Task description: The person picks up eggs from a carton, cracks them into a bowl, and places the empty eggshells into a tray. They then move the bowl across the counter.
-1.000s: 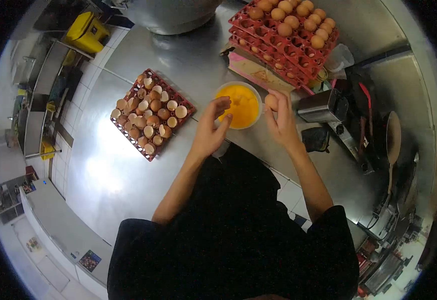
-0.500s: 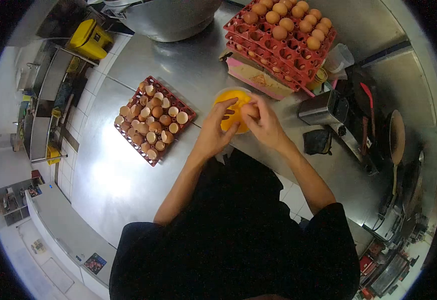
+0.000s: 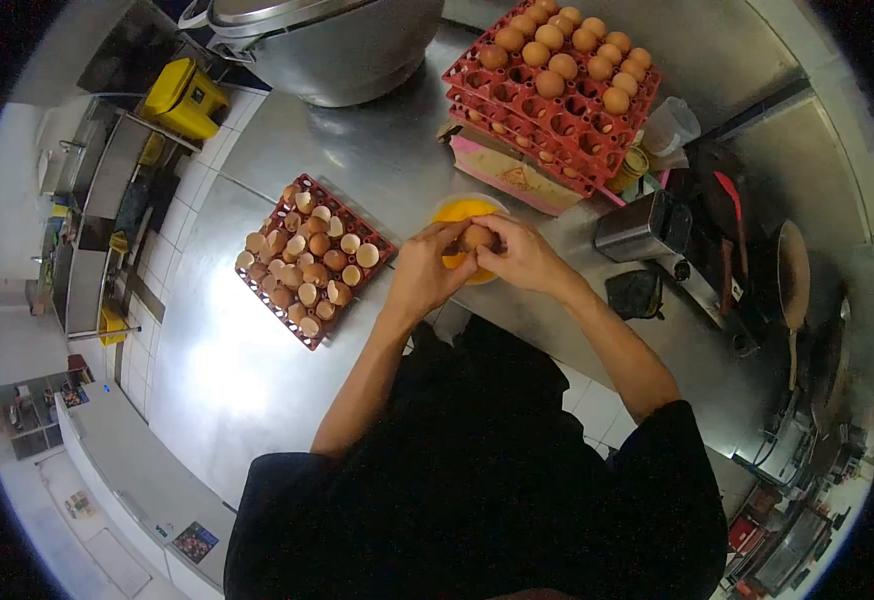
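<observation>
Between both hands a brown egg (image 3: 477, 238) is held over a bowl of yellow egg (image 3: 469, 208). My left hand (image 3: 429, 262) grips the egg from the left with fingertips and thumb. My right hand (image 3: 522, 252) holds it from the other side, thumb close to the left thumb. Whether the shell is cracked cannot be made out. To the left lies a red tray (image 3: 382, 245) filled with cracked, empty eggshells (image 3: 309, 270). Beyond the bowl, whole brown eggs (image 3: 563, 66) sit in stacked red trays (image 3: 587, 150).
The egg trays rest on a pink cardboard box (image 3: 517, 175). A large metal pot (image 3: 342, 50) stands at the back. On the right are a steel container (image 3: 642, 222), a black cloth-like item (image 3: 634, 293), a clear plastic jug (image 3: 672, 125) and a pan (image 3: 794, 275).
My left hand has closed in and now holds the egg together with my right hand. The egg has come slightly left, over the bowl. The view has shifted a little.
</observation>
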The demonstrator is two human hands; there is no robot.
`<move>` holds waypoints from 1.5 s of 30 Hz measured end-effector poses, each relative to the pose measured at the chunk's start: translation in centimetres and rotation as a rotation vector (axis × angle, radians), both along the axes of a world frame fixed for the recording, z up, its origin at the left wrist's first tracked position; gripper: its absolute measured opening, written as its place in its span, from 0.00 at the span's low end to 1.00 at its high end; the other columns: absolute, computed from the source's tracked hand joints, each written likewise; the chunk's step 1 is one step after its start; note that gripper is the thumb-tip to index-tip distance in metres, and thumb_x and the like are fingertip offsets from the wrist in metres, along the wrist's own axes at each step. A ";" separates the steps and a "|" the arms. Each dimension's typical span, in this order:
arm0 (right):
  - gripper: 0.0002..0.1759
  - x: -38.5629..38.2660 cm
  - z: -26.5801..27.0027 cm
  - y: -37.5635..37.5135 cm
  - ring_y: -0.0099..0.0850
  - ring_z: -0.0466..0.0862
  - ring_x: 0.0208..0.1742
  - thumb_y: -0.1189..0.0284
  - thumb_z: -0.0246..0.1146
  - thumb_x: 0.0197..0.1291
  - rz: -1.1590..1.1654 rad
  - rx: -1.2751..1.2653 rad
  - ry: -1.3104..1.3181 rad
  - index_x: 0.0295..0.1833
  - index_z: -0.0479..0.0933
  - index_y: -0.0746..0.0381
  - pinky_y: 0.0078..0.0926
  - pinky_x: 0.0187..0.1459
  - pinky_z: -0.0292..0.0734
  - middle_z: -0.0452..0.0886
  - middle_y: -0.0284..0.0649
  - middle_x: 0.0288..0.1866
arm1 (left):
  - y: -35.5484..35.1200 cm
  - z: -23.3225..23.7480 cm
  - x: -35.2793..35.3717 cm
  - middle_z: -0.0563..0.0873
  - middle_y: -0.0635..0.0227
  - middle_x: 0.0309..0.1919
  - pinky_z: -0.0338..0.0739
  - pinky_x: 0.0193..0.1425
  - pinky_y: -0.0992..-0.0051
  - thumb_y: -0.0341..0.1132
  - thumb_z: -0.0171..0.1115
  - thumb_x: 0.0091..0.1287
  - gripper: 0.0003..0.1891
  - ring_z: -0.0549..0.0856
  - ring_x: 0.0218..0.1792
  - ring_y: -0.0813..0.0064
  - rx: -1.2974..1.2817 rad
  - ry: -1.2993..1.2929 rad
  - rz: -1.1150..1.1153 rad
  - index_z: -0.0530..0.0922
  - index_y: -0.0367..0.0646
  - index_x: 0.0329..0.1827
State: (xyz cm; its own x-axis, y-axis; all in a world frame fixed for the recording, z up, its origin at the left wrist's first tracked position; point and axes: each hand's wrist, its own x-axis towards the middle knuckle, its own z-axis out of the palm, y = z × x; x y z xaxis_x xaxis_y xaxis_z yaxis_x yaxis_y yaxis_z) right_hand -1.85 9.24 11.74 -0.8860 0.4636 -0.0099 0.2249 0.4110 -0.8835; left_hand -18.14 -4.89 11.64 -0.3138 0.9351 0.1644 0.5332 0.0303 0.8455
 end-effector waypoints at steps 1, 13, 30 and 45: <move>0.29 0.0 0.1 0.1 0.51 0.89 0.62 0.66 0.71 0.67 0.006 -0.006 0.001 0.69 0.80 0.72 0.43 0.65 0.82 0.87 0.58 0.61 | 0.2 -0.1 -0.1 0.93 0.46 0.53 0.91 0.60 0.65 0.31 0.76 0.67 0.24 0.96 0.54 0.55 0.009 0.036 0.006 0.86 0.28 0.65; 0.29 0.3 0.6 1.3 0.42 0.87 0.61 0.73 0.69 0.70 0.110 0.193 0.003 0.74 0.77 0.71 0.37 0.63 0.82 0.84 0.49 0.61 | 0.7 0.4 -1.3 0.93 0.53 0.55 0.90 0.62 0.63 0.30 0.76 0.64 0.24 0.95 0.54 0.55 0.074 0.004 -0.020 0.87 0.33 0.64; 0.33 -6.2 4.1 -4.2 0.46 0.86 0.65 0.82 0.74 0.60 0.060 0.275 0.200 0.71 0.77 0.63 0.41 0.67 0.82 0.82 0.49 0.64 | -4.8 -1.0 -2.3 0.88 0.55 0.65 0.84 0.74 0.61 0.33 0.78 0.74 0.29 0.89 0.66 0.65 0.235 -0.549 0.182 0.76 0.36 0.74; 0.30 -24.9 -3.9 -13.6 0.52 0.82 0.69 0.72 0.74 0.61 0.337 0.390 0.193 0.70 0.81 0.59 0.50 0.72 0.77 0.82 0.49 0.68 | -17.5 -9.2 -13.7 0.79 0.49 0.76 0.75 0.81 0.60 0.30 0.67 0.80 0.29 0.79 0.77 0.57 0.119 -0.423 0.725 0.72 0.34 0.82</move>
